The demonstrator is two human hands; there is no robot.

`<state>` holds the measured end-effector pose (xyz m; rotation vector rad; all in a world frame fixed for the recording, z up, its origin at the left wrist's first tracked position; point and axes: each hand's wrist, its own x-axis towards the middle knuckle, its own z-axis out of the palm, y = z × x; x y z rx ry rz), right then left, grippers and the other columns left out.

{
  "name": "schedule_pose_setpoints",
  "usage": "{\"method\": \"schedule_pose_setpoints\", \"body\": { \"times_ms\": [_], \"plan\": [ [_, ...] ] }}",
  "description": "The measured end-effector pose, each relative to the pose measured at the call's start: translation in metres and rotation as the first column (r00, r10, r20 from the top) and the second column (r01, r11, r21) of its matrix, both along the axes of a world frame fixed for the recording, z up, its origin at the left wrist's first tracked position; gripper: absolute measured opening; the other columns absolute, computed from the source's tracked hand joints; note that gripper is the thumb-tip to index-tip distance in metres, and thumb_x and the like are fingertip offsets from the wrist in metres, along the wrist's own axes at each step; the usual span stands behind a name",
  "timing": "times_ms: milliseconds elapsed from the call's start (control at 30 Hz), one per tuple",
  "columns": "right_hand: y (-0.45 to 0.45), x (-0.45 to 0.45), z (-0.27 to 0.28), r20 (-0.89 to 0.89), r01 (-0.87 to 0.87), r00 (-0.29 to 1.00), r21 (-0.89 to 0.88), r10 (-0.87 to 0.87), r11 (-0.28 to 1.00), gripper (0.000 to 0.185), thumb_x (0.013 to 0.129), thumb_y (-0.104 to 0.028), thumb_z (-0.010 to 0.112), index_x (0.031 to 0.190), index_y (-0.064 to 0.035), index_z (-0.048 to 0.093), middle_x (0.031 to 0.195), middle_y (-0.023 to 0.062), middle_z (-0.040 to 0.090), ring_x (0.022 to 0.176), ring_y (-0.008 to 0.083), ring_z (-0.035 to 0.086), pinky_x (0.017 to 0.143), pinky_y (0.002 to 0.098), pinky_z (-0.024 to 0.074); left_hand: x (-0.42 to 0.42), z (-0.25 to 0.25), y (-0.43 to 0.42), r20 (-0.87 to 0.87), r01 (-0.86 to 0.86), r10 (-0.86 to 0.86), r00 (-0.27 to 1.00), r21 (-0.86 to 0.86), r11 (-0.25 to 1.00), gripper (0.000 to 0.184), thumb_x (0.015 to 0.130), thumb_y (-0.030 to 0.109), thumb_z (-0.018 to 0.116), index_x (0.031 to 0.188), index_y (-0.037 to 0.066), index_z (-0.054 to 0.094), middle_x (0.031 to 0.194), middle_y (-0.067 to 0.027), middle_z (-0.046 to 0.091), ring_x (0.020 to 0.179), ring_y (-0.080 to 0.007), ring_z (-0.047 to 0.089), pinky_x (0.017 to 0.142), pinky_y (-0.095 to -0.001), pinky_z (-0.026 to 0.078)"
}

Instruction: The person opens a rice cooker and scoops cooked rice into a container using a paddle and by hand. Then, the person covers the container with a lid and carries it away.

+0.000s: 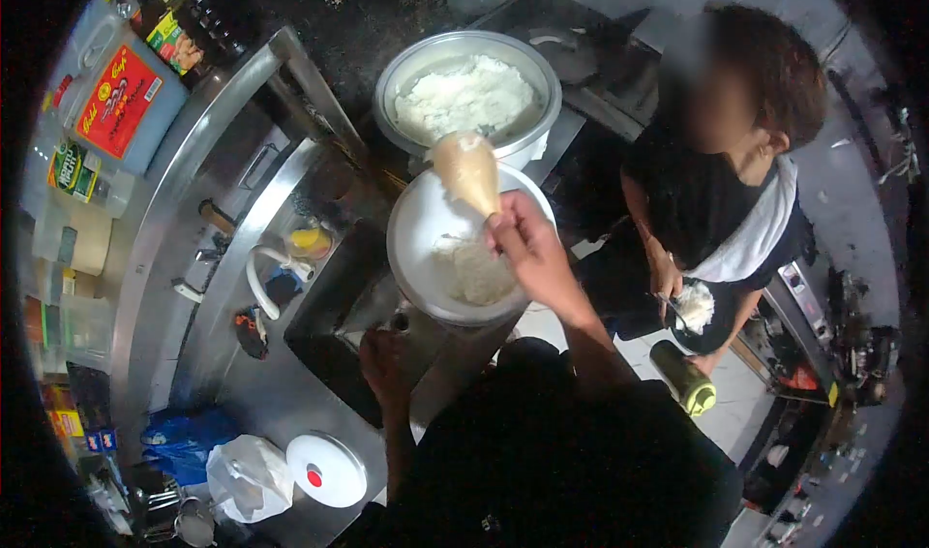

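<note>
In my right hand (523,233) is the narrow end of a pale tan, drumstick-shaped piece (468,172), with its wide end up and away from me. It hangs over a white bowl (404,228) that has whitish, powdery stuff (474,269) in it. Just beyond the bowl stands a metal pot (385,93) heaped with white, rice-like food (469,98). My left hand (384,362) is low by the dark sink (334,296), left of the bowl and apart from it; its fingers are too dim to make out.
A person (740,199) at the right holds a dark dish of white food (695,308). A green bottle (683,378) is below them. At the lower left are a white round lid (327,471) and a plastic bag (248,478). Containers (121,103) line the upper left.
</note>
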<state>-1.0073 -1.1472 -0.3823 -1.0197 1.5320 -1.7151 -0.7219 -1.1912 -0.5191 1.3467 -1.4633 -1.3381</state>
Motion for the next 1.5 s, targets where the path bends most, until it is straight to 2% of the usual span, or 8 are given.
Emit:
{"method": "schedule_pose_setpoints", "body": {
  "times_ms": [167, 533, 667, 733, 967, 1067, 1167, 1500],
  "plan": [
    [0.001, -0.037, 0.000, -0.316, 0.287, 0.920, 0.137, -0.232, 0.948, 0.019, 0.101, -0.016, 0.050, 0.105, 0.0011, 0.057, 0.069, 0.0082, 0.058, 0.063, 0.0136, 0.054, 0.059, 0.0311, 0.0438, 0.027, -0.082, -0.043, -0.093, 0.015, -0.035, 0.995, -0.208, 0.978, 0.033, 0.101, 0.027, 0.047, 0.123, 0.005, 0.058, 0.108, -0.0091, 0.063, 0.090, -0.0203, 0.062, 0.078, -0.0345, 0.050],
    [-0.036, -0.163, -0.100, -0.269, 0.362, 0.911, 0.161, -0.312, 0.918, 0.025, 0.100, -0.018, 0.053, 0.110, 0.0036, 0.060, 0.066, -0.0017, 0.052, 0.053, 0.0062, 0.045, 0.048, 0.0237, 0.0371, -0.042, 0.043, -0.036, -0.136, -0.237, 0.235, 0.962, 0.000, 0.972, 0.037, 0.101, 0.029, 0.046, 0.120, 0.000, 0.059, 0.106, -0.0091, 0.064, 0.100, -0.0204, 0.061, 0.084, -0.0334, 0.047],
    [-0.065, -0.201, -0.077, -0.472, 0.296, 0.869, 0.251, -0.150, 0.922, 0.029, 0.096, -0.024, 0.060, 0.106, 0.0031, 0.065, 0.080, 0.0225, 0.065, 0.072, 0.0242, 0.061, 0.072, 0.0370, 0.0486, -0.032, 0.022, -0.081, -0.264, -0.138, 0.064, 0.962, -0.276, 0.951, 0.038, 0.102, 0.028, 0.047, 0.122, -0.001, 0.060, 0.107, -0.0089, 0.064, 0.102, -0.0186, 0.059, 0.086, -0.0313, 0.044],
    [-0.089, -0.226, -0.063, -0.554, 0.253, 0.832, 0.329, -0.031, 0.910, 0.031, 0.095, -0.030, 0.061, 0.103, -0.0007, 0.069, 0.083, 0.0244, 0.065, 0.076, 0.0331, 0.066, 0.072, 0.0411, 0.0499, -0.086, 0.091, -0.085, -0.069, -0.216, 0.204, 0.976, -0.323, 0.921, 0.037, 0.102, 0.027, 0.048, 0.120, -0.002, 0.061, 0.107, -0.0088, 0.064, 0.104, -0.0189, 0.058, 0.089, -0.0317, 0.044],
    [-0.212, -0.334, -0.135, -0.931, 0.143, 0.220, 0.325, 0.290, 0.935, 0.016, 0.082, -0.017, 0.060, 0.082, -0.0046, 0.070, 0.084, 0.0182, 0.070, 0.079, 0.0327, 0.069, 0.064, 0.0455, 0.0543, -0.262, 0.164, -0.174, 0.385, 0.124, -0.011, 0.923, -0.269, 0.955, 0.036, 0.095, 0.023, 0.058, 0.126, 0.003, 0.061, 0.136, -0.0182, 0.051, 0.125, -0.0261, 0.050, 0.103, -0.0349, 0.040],
    [-0.233, -0.355, -0.156, -0.949, -0.116, 0.315, -0.034, 0.005, 0.993, 0.017, 0.080, -0.017, 0.060, 0.084, -0.0030, 0.069, 0.082, 0.0198, 0.069, 0.080, 0.0333, 0.070, 0.064, 0.0440, 0.0551, -0.295, 0.127, -0.242, 0.567, 0.403, -0.207, 0.798, -0.244, 0.882, 0.045, 0.095, 0.019, 0.057, 0.136, 0.003, 0.051, 0.141, -0.0217, 0.045, 0.132, -0.0310, 0.044, 0.108, -0.0377, 0.035],
    [-0.262, -0.341, -0.130, -0.887, -0.064, 0.279, 0.367, 0.369, 0.928, 0.017, 0.080, -0.014, 0.058, 0.086, -0.0036, 0.070, 0.083, 0.0205, 0.069, 0.081, 0.0348, 0.070, 0.067, 0.0447, 0.0561, -0.280, 0.029, -0.323, 0.809, 0.492, 0.065, 0.584, -0.417, 0.764, 0.058, 0.094, 0.023, 0.058, 0.145, 0.005, 0.037, 0.136, -0.0253, 0.049, 0.126, -0.0363, 0.050, 0.105, -0.0432, 0.040],
    [-0.345, -0.314, -0.175, -0.855, -0.249, 0.367, 0.289, 0.366, 0.924, 0.017, 0.079, -0.012, 0.059, 0.088, -0.0042, 0.072, 0.089, 0.0193, 0.071, 0.082, 0.0349, 0.070, 0.071, 0.0480, 0.0555, -0.303, -0.035, -0.358, 0.745, 0.073, 0.188, 0.640, -0.303, 0.950, 0.059, 0.096, 0.033, 0.055, 0.144, 0.007, 0.034, 0.113, -0.0275, 0.064, 0.104, -0.0435, 0.063, 0.086, -0.0487, 0.051]
  ]
}}
